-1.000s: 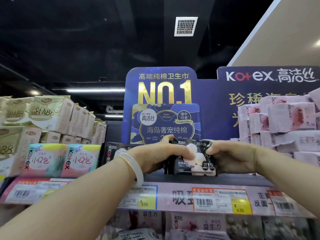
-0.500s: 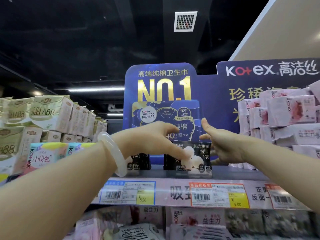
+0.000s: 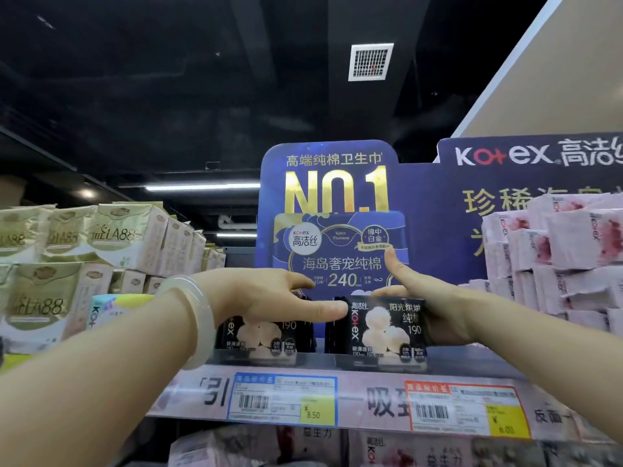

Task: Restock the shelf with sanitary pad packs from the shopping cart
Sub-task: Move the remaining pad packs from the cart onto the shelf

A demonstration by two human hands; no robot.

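Observation:
A black Kotex pad pack (image 3: 377, 328) stands upright at the front of the top shelf (image 3: 317, 364). My left hand (image 3: 269, 298) reaches in with straight fingers, and its forefinger tip touches the pack's upper left corner. My right hand (image 3: 435, 308) lies against the pack's right side with fingers along its top and the thumb raised. A second black pack (image 3: 266, 338) stands just to the left, partly hidden behind my left hand. The shopping cart is out of view.
A blue Kotex display board (image 3: 333, 230) rises behind the black packs. Pink packs (image 3: 556, 264) are stacked at the right, green-gold packs (image 3: 50, 264) at the left. Price labels (image 3: 283, 399) run along the shelf edge, with more packs on the shelf below.
One second ago both hands gripped the black pack. They let go and lifted, and now they have come back down to touch its left corner and right side.

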